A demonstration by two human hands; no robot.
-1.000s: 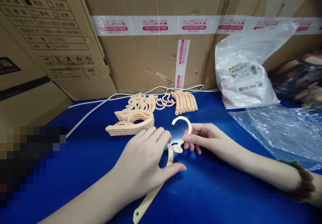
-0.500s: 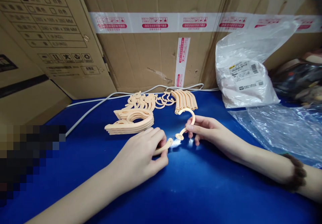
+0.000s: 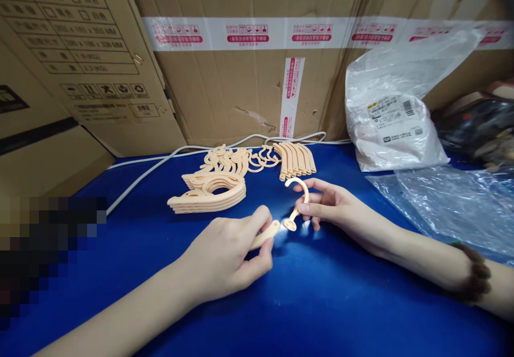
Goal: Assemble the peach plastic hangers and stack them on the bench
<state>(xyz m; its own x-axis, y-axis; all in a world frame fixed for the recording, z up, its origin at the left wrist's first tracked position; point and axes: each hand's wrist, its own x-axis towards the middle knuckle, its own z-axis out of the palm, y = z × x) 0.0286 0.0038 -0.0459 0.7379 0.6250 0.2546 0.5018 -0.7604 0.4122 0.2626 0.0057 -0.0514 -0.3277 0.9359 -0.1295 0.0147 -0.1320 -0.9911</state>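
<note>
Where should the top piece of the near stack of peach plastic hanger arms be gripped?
Probably pinch the top hanger arm at its raised arched middle, coming from above on the near side: the stack's flat ends lie flush and offer little edge.

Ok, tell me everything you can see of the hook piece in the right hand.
The hook piece is pale peach, plastic by its look: an open curved arc above, a short stem ending in a small round disc at the bottom. The right hand pinches its stem, holding it roughly upright just above the blue table, its disc close to the left hand's strip.

Blue table: hanger parts, cable, bags.
</note>
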